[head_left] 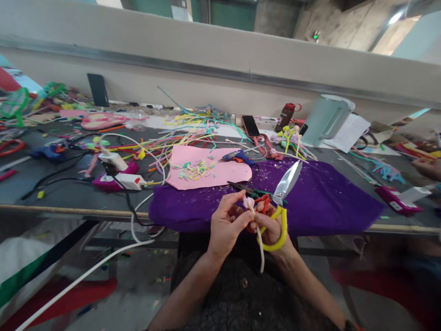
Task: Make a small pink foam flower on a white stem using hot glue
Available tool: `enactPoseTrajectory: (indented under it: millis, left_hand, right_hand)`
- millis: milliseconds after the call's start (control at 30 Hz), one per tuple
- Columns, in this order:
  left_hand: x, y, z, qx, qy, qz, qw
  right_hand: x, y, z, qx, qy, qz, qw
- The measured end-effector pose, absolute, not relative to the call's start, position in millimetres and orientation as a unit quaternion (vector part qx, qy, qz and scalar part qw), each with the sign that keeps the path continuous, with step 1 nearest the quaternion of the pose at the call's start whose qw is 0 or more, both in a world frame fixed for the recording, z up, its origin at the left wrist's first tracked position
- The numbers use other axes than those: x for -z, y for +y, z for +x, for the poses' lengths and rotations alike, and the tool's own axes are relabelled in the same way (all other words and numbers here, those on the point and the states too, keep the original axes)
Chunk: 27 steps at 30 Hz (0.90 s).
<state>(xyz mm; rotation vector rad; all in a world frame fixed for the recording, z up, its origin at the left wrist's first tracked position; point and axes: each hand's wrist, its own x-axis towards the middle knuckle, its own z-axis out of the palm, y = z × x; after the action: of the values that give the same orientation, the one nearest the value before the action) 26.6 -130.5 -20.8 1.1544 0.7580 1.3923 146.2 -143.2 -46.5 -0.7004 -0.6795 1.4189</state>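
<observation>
Both hands meet above the front edge of a purple cloth. My left hand is closed, its thumb and fingers pinching a white pipe cleaner just below its pale, bunched head. The stem hangs down from the fingers. My right hand closes on the same stem. Hooked over that hand are scissors with yellow handles, their bright blades pointing up and away. Behind the fingers lie dark-jawed pliers, partly hidden. A red piece shows beside the right fingers; I cannot tell what it belongs to.
A pink sheet bears several short cut pieces and a blue glue gun. Loose pipe cleaners spread behind. Power strips, cables, a phone, a bottle and a jug stand around. Another person's hand is far right.
</observation>
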Motion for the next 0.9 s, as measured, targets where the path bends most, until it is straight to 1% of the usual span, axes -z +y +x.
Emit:
enactPoseTrajectory:
  millis: [233, 500, 600, 733, 900]
  left_hand:
    - [21.7, -129.9, 25.5, -0.58, 0.326, 0.533, 0.523]
    - [17.6, -130.9, 26.2, -0.573, 0.327, 0.54, 0.523]
    - [17.0, -131.8, 26.9, -0.567, 0.326, 0.515, 0.554]
    - [15.5, -130.2, 27.1, -0.561, 0.332, 0.43, 0.625]
    - [18.4, -123.3, 24.1, -0.487, 0.32, 0.379, 0.719]
  right_hand:
    - [46.2, -142.9, 146.3, -0.629, -0.295, -0.303, 0.652]
    - [44.3, -144.3, 145.8, -0.627, -0.3, -0.292, 0.657]
    - [42.5, -144.5, 146.3, -0.625, -0.302, -0.295, 0.657]
    - [42.2, -143.1, 147.2, -0.617, -0.308, -0.3, 0.659]
    - [39.4, -144.8, 146.5, -0.572, -0.328, -0.345, 0.668]
